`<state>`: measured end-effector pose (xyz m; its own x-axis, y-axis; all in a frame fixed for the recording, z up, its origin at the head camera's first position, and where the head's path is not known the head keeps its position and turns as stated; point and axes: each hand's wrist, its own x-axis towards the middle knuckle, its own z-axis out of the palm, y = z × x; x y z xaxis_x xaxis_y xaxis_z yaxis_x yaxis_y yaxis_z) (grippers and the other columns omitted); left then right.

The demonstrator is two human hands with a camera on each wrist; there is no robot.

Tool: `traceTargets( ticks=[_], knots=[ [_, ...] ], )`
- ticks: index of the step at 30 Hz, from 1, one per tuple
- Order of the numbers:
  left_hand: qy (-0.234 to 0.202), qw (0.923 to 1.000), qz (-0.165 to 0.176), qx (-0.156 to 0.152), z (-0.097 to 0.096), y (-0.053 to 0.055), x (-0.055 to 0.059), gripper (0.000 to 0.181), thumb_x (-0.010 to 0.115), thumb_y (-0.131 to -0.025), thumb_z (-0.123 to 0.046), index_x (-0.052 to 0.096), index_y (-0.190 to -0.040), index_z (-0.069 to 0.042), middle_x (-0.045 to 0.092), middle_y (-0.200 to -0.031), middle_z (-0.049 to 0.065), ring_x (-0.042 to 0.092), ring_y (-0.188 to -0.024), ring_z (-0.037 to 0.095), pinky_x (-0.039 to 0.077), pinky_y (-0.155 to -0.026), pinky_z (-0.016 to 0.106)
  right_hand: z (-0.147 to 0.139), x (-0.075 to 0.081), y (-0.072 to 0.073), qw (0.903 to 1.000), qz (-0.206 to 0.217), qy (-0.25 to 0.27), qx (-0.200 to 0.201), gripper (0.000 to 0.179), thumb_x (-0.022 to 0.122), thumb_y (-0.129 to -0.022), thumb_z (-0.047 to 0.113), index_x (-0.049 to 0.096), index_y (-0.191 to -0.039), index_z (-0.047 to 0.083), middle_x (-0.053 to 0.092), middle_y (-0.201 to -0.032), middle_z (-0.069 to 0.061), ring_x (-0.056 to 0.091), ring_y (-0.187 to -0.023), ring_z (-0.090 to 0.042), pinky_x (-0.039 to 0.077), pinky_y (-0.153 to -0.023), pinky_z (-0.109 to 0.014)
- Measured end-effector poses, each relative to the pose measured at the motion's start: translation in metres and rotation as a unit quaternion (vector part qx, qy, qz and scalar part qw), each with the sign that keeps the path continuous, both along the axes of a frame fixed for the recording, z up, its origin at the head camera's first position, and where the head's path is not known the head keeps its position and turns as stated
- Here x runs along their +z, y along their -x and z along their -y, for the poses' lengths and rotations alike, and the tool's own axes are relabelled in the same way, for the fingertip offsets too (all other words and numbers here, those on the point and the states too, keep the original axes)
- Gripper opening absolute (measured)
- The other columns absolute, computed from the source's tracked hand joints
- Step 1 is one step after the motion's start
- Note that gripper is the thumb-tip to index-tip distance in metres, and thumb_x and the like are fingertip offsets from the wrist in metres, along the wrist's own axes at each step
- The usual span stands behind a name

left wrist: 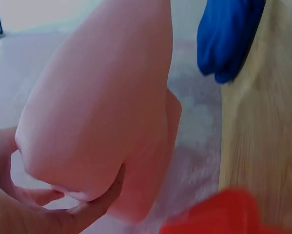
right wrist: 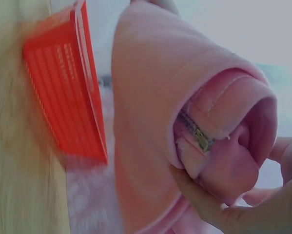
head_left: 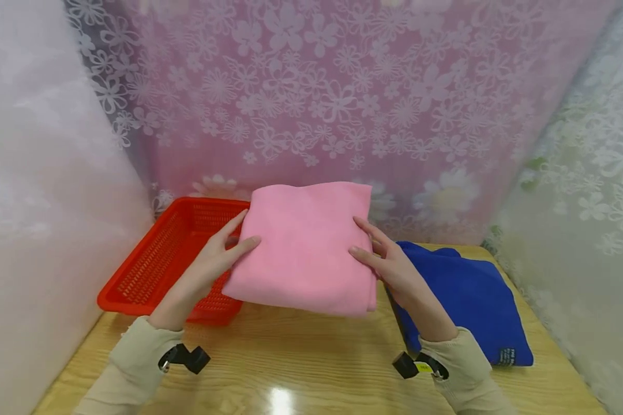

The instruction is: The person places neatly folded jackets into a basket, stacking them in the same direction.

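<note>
Between my two hands a folded pink garment (head_left: 306,248) is held up above the table, its layers bundled into a rough square. My left hand (head_left: 220,253) grips its left side, thumb on the near face and fingers behind. On the opposite side my right hand (head_left: 391,262) holds the edge in the same manner. From the right wrist, the folded end of the garment (right wrist: 146,97) shows rolled layers with a metal zipper (right wrist: 197,134) inside. In the left wrist view, the left hand's fingers (left wrist: 99,202) reach under the rounded fold.
A red plastic basket (head_left: 130,288) with slotted walls stands at the left, partly behind the left hand and garment. Folded blue cloth (head_left: 472,300) with a dark label (head_left: 506,357) lies at the right on the wooden table (head_left: 311,357). Flowered curtains (head_left: 342,104) enclose the back and sides.
</note>
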<state>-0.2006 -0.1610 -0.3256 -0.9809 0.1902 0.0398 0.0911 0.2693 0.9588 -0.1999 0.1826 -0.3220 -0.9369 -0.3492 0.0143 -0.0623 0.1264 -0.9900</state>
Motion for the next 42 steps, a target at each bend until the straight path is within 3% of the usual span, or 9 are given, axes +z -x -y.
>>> traceTargets(
  ticks=[6,11,16,19,22,27,32,36,42],
  knots=[
    [0.01,0.9992,0.001,0.039,0.048,0.005,0.008,0.077,0.064,-0.097,-0.046,0.024,-0.162,-0.033,0.041,-0.153,0.017,0.055,-0.117,0.035,0.058,-0.082,0.037,0.055,-0.003,0.009,0.9981,-0.019,0.056,0.017,0.071,0.06,-0.102,0.014,0.025,-0.162,0.03,0.041,-0.15,-0.024,0.068,-0.097,-0.018,0.059,-0.076,-0.028],
    [0.02,0.9982,-0.001,0.057,0.096,0.009,0.01,0.074,0.059,-0.1,-0.046,0.023,-0.163,-0.033,0.036,-0.156,0.018,0.059,-0.104,0.023,0.058,-0.078,0.03,0.104,-0.01,0.012,0.9934,-0.034,0.098,0.049,0.075,0.062,-0.1,0.01,0.025,-0.162,0.031,0.038,-0.156,-0.016,0.062,-0.118,-0.028,0.058,-0.08,-0.03],
    [0.038,0.9975,0.009,0.058,0.14,0.011,0.007,0.072,0.054,-0.103,-0.044,0.018,-0.164,-0.033,0.026,-0.163,0.019,0.059,-0.1,0.014,0.056,-0.079,0.029,0.145,-0.024,0.009,0.9873,-0.046,0.132,0.077,0.082,0.066,-0.097,0.008,0.022,-0.163,0.032,0.031,-0.163,-0.011,0.05,-0.136,-0.033,0.055,-0.095,-0.033],
    [0.057,0.9964,0.019,0.059,0.16,0.009,0.002,0.071,0.051,-0.104,-0.044,0.014,-0.164,-0.034,0.021,-0.165,0.021,0.057,-0.109,0.019,0.054,-0.082,0.03,0.165,-0.034,0.007,0.9856,-0.041,0.139,0.087,0.085,0.067,-0.097,0.007,0.021,-0.163,0.031,0.026,-0.165,-0.01,0.047,-0.14,-0.03,0.052,-0.101,-0.034],
    [0.089,0.9935,0.027,0.066,0.176,0.005,-0.004,0.074,0.05,-0.103,-0.047,0.013,-0.164,-0.03,0.022,-0.163,0.028,0.054,-0.117,0.034,0.053,-0.082,0.031,0.181,-0.044,0.006,0.9848,-0.027,0.141,0.098,0.086,0.068,-0.096,0.008,0.019,-0.163,0.031,0.023,-0.166,-0.009,0.043,-0.143,-0.027,0.049,-0.104,-0.034],
    [0.138,0.9865,0.036,0.081,0.193,-0.002,-0.011,0.079,0.05,-0.102,-0.051,0.012,-0.165,-0.022,0.024,-0.159,0.035,0.052,-0.12,0.046,0.051,-0.083,0.035,0.201,-0.06,0.01,0.9864,-0.011,0.126,0.105,0.085,0.068,-0.098,0.013,0.017,-0.164,0.028,0.02,-0.167,-0.011,0.037,-0.146,-0.026,0.045,-0.11,-0.037],
    [0.169,0.9813,0.048,0.078,0.201,-0.002,-0.021,0.083,0.049,-0.102,-0.053,0.009,-0.165,-0.017,0.02,-0.159,0.037,0.044,-0.128,0.054,0.048,-0.093,0.053,0.214,-0.072,0.016,0.9924,0.029,0.088,0.082,0.083,0.069,-0.097,0.017,0.021,-0.163,0.029,0.017,-0.168,-0.008,0.032,-0.148,-0.024,0.037,-0.116,-0.042],
    [0.185,0.9784,0.056,0.074,0.203,0.0,-0.031,0.084,0.05,-0.102,-0.054,0.008,-0.165,-0.017,0.016,-0.161,0.035,0.036,-0.134,0.056,0.043,-0.097,0.062,0.217,-0.076,0.019,0.9952,0.032,0.056,0.073,0.082,0.068,-0.098,0.02,0.02,-0.164,0.025,0.017,-0.168,-0.007,0.024,-0.151,-0.024,0.029,-0.121,-0.045],
    [0.178,0.9787,0.061,0.082,0.204,0.007,-0.037,0.086,0.052,-0.102,-0.052,0.01,-0.164,-0.009,0.015,-0.159,0.039,0.031,-0.135,0.059,0.039,-0.1,0.067,0.214,-0.074,0.025,0.9914,0.033,0.017,0.126,0.096,0.074,-0.093,0.024,0.009,-0.165,0.025,0.007,-0.17,0.004,0.01,-0.155,-0.018,0.019,-0.124,-0.044]
  ],
)
